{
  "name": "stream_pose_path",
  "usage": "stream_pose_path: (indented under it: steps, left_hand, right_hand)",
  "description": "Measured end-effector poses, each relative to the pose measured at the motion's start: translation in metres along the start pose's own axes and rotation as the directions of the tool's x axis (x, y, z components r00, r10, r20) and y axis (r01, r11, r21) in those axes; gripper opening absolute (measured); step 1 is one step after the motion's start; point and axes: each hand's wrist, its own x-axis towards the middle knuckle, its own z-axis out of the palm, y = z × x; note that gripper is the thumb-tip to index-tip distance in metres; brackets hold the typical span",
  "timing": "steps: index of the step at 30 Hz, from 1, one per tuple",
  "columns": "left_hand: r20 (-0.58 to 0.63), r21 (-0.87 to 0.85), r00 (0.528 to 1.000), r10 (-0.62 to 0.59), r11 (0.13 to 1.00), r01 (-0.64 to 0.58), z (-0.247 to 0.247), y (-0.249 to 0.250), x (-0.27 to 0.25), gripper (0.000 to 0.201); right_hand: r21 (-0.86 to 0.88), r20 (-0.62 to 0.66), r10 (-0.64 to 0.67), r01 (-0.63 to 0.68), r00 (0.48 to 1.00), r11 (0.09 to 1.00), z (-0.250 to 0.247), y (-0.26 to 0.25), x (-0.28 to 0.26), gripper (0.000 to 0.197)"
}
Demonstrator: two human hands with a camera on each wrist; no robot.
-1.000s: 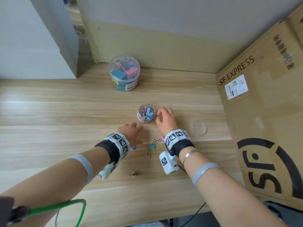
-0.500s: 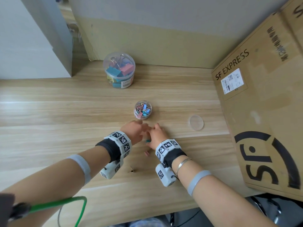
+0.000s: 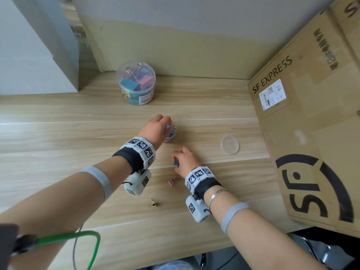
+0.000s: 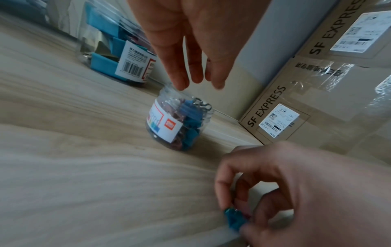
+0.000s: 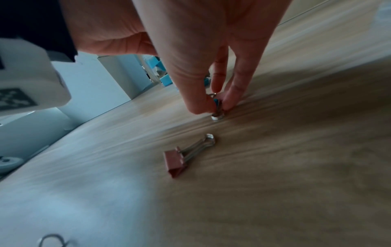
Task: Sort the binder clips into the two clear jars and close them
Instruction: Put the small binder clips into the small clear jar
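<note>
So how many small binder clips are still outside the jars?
3: a teal clip pinched in the right hand, a pink one and a gold one on the wooden table. Hands may hide more.

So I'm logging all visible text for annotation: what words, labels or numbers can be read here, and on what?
"SF EXPRESS": printed on the cardboard box, and on a second box stacked above it.
Chinese characters on the box: too blurred to read.
White shipping label: barcode and print too small.
Big jar sticker: barcode, text unreadable.
Small jar label: red logo, blurred.
Wrist bands: square marker patterns, no words.
</note>
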Motion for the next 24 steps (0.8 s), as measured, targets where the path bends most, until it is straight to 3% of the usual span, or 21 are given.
stream_pose_path:
  steps: [5, 10, 13, 16, 21, 24]
  left_hand:
    - [-0.100, 0.024, 0.994, 0.047, 0.999, -0.045, 0.004, -0.012, -0.016, 0.012]
    - [-0.041, 0.055, 0.998, 0.046, 0.998, -0.044, 0.013, -0.017, -0.039, 0.025]
    - [0.167, 0.121, 0.985, -0.043, 0.992, 0.023, 0.019, -0.017, -0.049, 0.013]
    - [0.359, 0.240, 0.926, -0.118, 0.970, 0.030, 0.023, -0.016, -0.054, 0.019]
    - [0.553, 0.265, 0.828, -0.099, 0.962, -0.062, 0.028, -0.014, -0.056, 0.038]
    - [0.660, 0.233, 0.749, -0.063, 0.965, -0.124, 0.032, -0.012, -0.061, 0.055]
  right_hand:
    - [0.076, -0.037, -0.016, 0.018, 0.999, 0.997, -0.005, 0.008, 0.001, 0.018]
    - [0.180, -0.176, -0.043, 0.075, 0.983, 0.981, -0.027, 0.004, 0.007, 0.022]
    - [0.185, -0.261, -0.082, 0.133, 0.962, 0.974, -0.046, -0.007, 0.014, 0.020]
    - [0.130, -0.319, -0.139, 0.188, 0.938, 0.973, -0.062, -0.023, 0.028, 0.021]
    - [0.054, -0.215, -0.159, 0.174, 0.964, 0.983, -0.070, -0.037, 0.041, 0.021]
    - [0.034, -0.138, -0.159, 0.166, 0.978, 0.986, -0.062, -0.027, 0.032, 0.009]
